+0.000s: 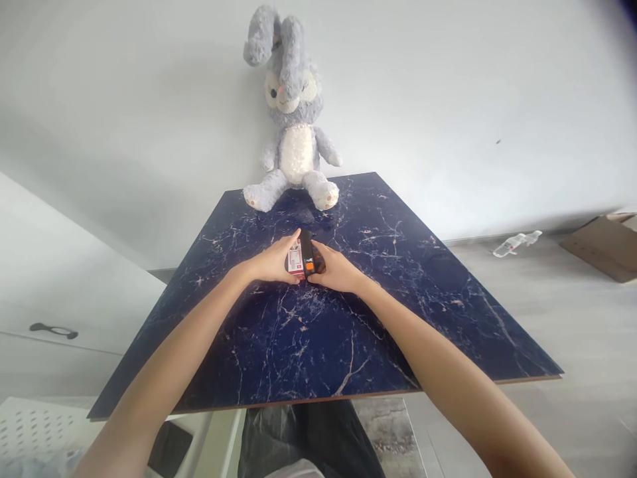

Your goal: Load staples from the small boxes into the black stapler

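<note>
Near the middle of the dark blue marbled tabletop (318, 365), my left hand (271, 262) grips a small red-and-white box (295, 259), thumb and fingers at its opposite ends. Right beside that box stands a slim black box (306, 247) with an orange patch on its near part. My right hand (338, 269) closes on the black box from the other side, its thumb at the near end and fingers at the far end. The two boxes sit side by side and seem to touch. My fingers hide parts of both.
At the table's far edge a grey plush rabbit (298, 153) sits against the wall. On the floor to the right lie a clear plastic bottle (510, 245) and a cardboard box (602, 245). A white drawer front with a dark handle (54, 330) is at the left.
</note>
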`<action>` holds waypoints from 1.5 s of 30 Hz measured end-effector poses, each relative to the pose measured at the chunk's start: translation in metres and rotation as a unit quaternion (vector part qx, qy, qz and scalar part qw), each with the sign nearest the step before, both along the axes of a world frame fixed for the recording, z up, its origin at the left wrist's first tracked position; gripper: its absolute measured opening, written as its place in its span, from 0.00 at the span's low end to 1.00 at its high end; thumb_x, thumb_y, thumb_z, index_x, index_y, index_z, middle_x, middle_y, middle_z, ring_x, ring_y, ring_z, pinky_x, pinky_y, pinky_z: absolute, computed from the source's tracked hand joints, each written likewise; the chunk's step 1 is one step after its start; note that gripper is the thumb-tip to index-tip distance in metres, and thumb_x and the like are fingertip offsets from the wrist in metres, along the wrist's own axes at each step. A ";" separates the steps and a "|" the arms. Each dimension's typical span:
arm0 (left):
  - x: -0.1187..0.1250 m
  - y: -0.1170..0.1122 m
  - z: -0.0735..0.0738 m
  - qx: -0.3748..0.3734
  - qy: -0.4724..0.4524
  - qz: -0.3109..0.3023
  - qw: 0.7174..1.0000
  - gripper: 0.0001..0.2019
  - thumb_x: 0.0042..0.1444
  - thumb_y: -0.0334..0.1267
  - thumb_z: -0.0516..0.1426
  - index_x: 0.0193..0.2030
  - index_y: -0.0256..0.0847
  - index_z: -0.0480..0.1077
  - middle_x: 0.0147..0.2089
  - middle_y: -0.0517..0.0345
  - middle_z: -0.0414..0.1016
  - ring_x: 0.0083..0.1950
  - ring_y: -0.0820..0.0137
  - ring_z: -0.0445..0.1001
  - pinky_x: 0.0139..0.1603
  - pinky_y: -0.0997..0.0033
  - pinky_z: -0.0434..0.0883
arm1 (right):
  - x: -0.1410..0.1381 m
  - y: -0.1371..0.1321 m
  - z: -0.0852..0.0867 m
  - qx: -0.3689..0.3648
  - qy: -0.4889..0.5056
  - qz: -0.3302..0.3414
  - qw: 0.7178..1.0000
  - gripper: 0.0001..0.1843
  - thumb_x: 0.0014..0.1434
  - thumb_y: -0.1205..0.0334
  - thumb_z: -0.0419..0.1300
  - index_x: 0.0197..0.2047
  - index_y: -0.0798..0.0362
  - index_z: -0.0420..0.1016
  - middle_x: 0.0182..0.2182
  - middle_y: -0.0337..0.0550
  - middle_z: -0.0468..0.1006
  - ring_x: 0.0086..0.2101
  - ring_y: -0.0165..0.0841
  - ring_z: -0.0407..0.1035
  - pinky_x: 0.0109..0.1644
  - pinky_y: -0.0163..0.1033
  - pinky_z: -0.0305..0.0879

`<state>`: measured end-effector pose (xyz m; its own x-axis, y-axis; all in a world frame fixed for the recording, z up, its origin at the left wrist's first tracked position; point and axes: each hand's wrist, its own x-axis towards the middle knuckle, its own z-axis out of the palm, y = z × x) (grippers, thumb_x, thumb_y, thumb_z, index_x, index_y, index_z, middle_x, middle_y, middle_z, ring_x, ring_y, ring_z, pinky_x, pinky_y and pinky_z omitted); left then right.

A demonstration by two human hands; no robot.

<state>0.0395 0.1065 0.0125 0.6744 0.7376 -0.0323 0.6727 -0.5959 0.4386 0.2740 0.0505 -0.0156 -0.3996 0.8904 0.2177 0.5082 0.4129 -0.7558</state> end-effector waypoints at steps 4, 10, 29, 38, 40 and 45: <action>0.010 0.011 -0.009 0.020 -0.022 -0.006 1.000 0.69 0.41 0.55 0.70 0.78 0.46 0.27 0.76 0.38 0.45 0.74 0.41 0.49 0.69 0.45 0.56 | 0.012 0.003 0.010 0.000 -0.013 0.003 1.000 0.51 0.50 0.65 0.70 0.72 0.52 0.52 0.54 0.53 0.75 0.41 0.38 0.74 0.50 0.46 0.68; 0.090 0.035 -0.017 0.046 -0.029 -0.028 0.998 0.69 0.40 0.55 0.70 0.78 0.43 0.28 0.74 0.36 0.49 0.72 0.41 0.52 0.69 0.44 0.56 | 0.087 0.019 0.014 -0.069 -0.009 -0.063 0.996 0.35 0.61 0.46 0.62 0.67 0.50 0.63 0.48 0.48 0.80 0.41 0.39 0.74 0.49 0.44 0.67; 0.257 0.044 -0.041 0.144 -0.105 -0.079 0.981 0.45 0.55 0.66 0.58 0.73 0.44 0.53 0.76 0.41 0.49 0.75 0.46 0.50 0.70 0.46 0.52 | 0.233 0.034 -0.017 0.111 0.215 -0.615 0.751 0.38 0.70 0.40 0.30 0.28 0.51 0.72 0.28 0.46 0.75 0.32 0.38 0.69 0.41 0.43 0.64; 0.040 0.005 -0.029 0.241 -0.065 0.125 0.960 0.21 0.67 0.48 0.47 0.26 0.42 0.66 0.30 0.53 0.72 0.39 0.63 0.70 0.50 0.65 0.64 | 0.187 0.018 0.004 0.320 -0.029 -0.616 0.719 0.03 0.63 0.60 0.51 0.37 0.49 0.62 0.32 0.44 0.65 0.37 0.40 0.63 0.46 0.49 0.63; -0.010 -0.002 -0.030 0.265 -0.060 0.225 0.936 0.22 0.66 0.47 0.48 0.22 0.42 0.60 0.25 0.56 0.67 0.33 0.66 0.67 0.41 0.68 0.62 | 0.166 0.017 0.009 0.325 -0.067 -0.564 0.756 0.05 0.64 0.63 0.48 0.37 0.50 0.64 0.33 0.46 0.65 0.40 0.43 0.63 0.49 0.52 0.62; -0.054 -0.008 -0.028 0.276 -0.072 0.346 0.894 0.23 0.66 0.46 0.46 0.19 0.41 0.56 0.19 0.59 0.60 0.24 0.70 0.60 0.31 0.67 0.53 | 0.079 0.016 0.010 0.318 -0.209 -0.328 0.865 0.15 0.66 0.66 0.46 0.30 0.51 0.69 0.32 0.51 0.68 0.40 0.44 0.62 0.51 0.51 0.58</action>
<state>-0.0140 0.0986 -0.0153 0.0196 0.8562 0.5163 0.9245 -0.2121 0.3166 0.3533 0.0660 -0.0060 -0.0159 0.7093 0.7047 0.9645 0.1967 -0.1761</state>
